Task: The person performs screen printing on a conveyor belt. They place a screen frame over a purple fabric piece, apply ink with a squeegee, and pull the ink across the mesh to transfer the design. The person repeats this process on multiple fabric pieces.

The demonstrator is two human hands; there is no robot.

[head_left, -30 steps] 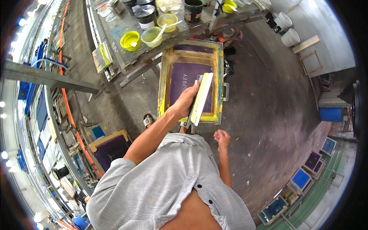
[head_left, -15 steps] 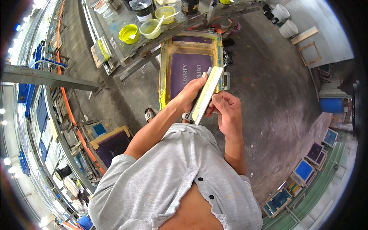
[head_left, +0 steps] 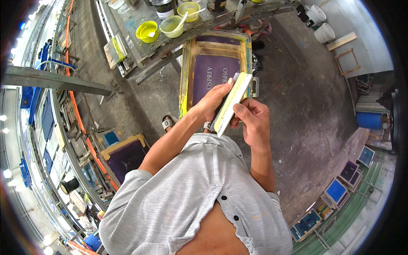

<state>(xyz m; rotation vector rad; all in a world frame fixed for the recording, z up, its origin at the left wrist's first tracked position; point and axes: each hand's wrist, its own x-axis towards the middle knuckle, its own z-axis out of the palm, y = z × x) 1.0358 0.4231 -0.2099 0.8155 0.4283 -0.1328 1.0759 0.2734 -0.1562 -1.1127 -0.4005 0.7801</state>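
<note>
A screen-printing squeegee (head_left: 232, 103), long, pale and smeared with yellow, is held at a slant in front of my waist. My left hand (head_left: 212, 101) grips it along its left side, thumb toward the upper end. At its right edge my right hand (head_left: 254, 118) is closed, thumb and curled fingers pinching the lower half; the fingertips are partly hidden. Beyond the squeegee, lower down, leans a printing screen (head_left: 185, 80) with a yellow-stained frame and purple mesh bearing pale lettering. The squeegee and my hands cover part of it.
Ahead stands a stained worktable (head_left: 133, 43) with a yellow bowl (head_left: 147, 32), a bowl with a stirrer (head_left: 171, 27) and dark jars. A metal beam (head_left: 59, 80) juts in from the left. More screens (head_left: 125, 157) lean at left and far right. White buckets (head_left: 324, 33) stand back right.
The view has shifted slightly, so the table and screen appear a little more to the right. The squeegee has turned slightly in my hands, showing more of its yellow-smeared face. Both hands keep their hold.
</note>
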